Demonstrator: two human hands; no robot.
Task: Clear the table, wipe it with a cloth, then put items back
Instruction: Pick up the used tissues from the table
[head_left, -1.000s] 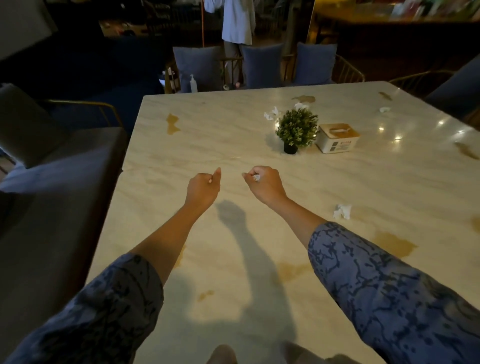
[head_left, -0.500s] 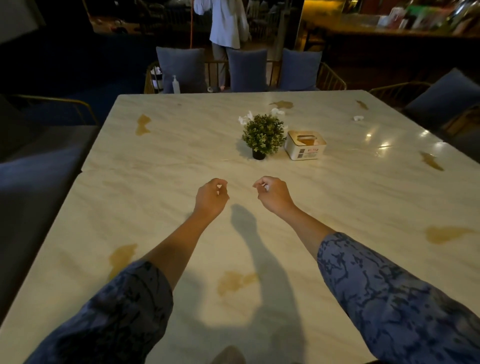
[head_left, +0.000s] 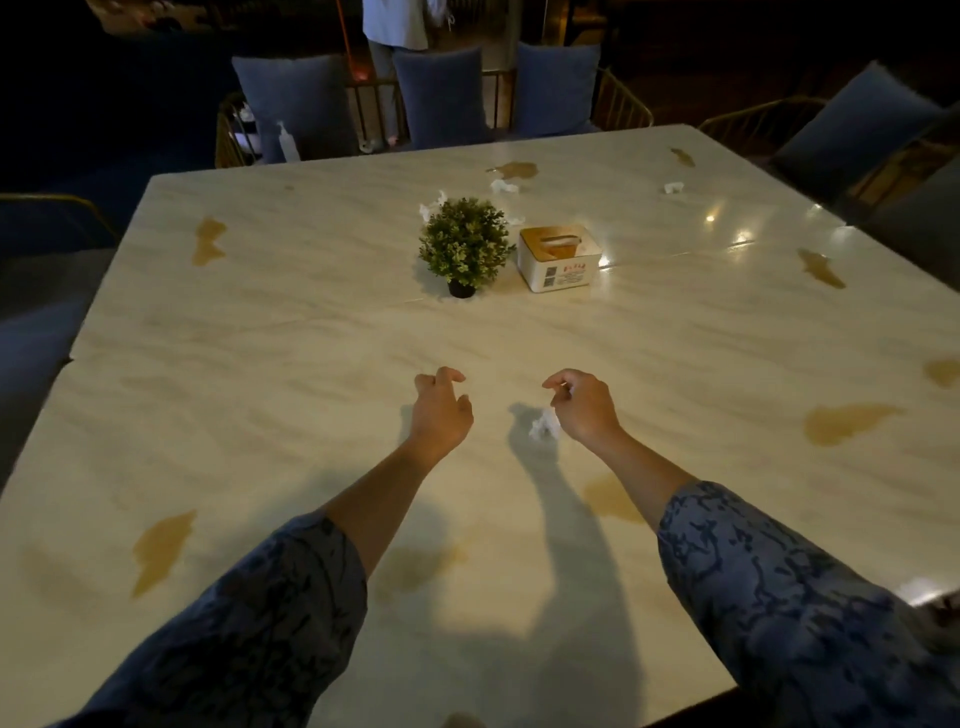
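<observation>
My left hand (head_left: 441, 410) hovers over the marble table (head_left: 270, 374) with its fingers loosely curled and nothing in them. My right hand (head_left: 584, 405) is beside it, its fingertips pinching a tiny white tissue scrap (head_left: 564, 387). A crumpled white tissue piece (head_left: 543, 425) sits just left of my right wrist, apart from the fingers. Beyond the hands stand a small potted plant (head_left: 462, 244) and a white tissue box (head_left: 558, 257) with a wooden lid. Brown spill stains (head_left: 847, 423) mark the tabletop in several places.
More crumpled tissues lie behind the plant (head_left: 426, 210), by a far stain (head_left: 504, 186) and at the far right (head_left: 672, 187). Blue-cushioned chairs (head_left: 441, 93) line the far edge, with a spray bottle (head_left: 288, 143) on the left one. A person (head_left: 395, 26) stands behind them.
The view has tilted down and drawn nearer to the table. My left hand has loosened from a fist. A crumpled tissue piece now shows beside my right wrist.
</observation>
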